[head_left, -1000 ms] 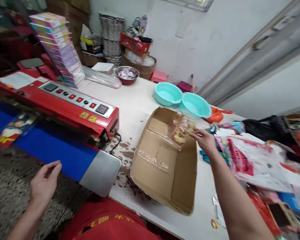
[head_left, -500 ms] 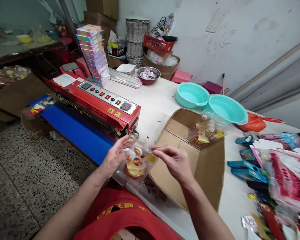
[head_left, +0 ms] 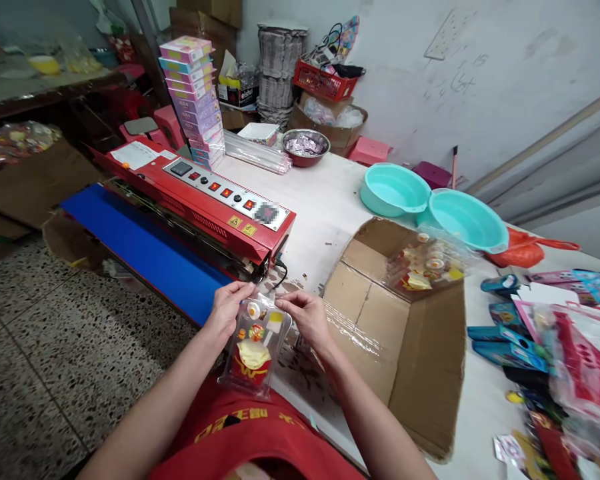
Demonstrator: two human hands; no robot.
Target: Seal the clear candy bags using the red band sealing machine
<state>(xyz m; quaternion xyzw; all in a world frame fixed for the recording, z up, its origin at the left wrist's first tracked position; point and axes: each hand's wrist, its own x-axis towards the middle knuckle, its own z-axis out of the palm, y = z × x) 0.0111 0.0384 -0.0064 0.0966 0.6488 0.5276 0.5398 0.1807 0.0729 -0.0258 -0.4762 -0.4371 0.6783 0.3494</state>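
Between my hands hangs a clear plastic bag of toy food [head_left: 254,353], with a red fries box, a fried egg and small pieces visible through it. My left hand [head_left: 226,310] pinches the bag's top left corner, and my right hand [head_left: 306,319] pinches its top right corner. Both hands are closed, close to the near end of a red sealing machine [head_left: 220,207] with lit switches. Its blue conveyor belt [head_left: 150,243] runs along the left side. To the right, an open cardboard box [head_left: 365,333] holds similar packs of toy food [head_left: 425,263] at its far end.
Two turquoise basins [head_left: 395,190] stand behind the box. A tall stack of small boxes [head_left: 193,100] rises behind the machine, near a metal bowl of sachets [head_left: 305,147]. Assorted packaged goods [head_left: 580,347] crowd the table's right side. A black cable [head_left: 281,272] lies by the machine's end.
My right hand has moved left and down, and both hands now hold the bag's top edge, with the bag upright and flat. A pack at the belt's far end has gone from view.
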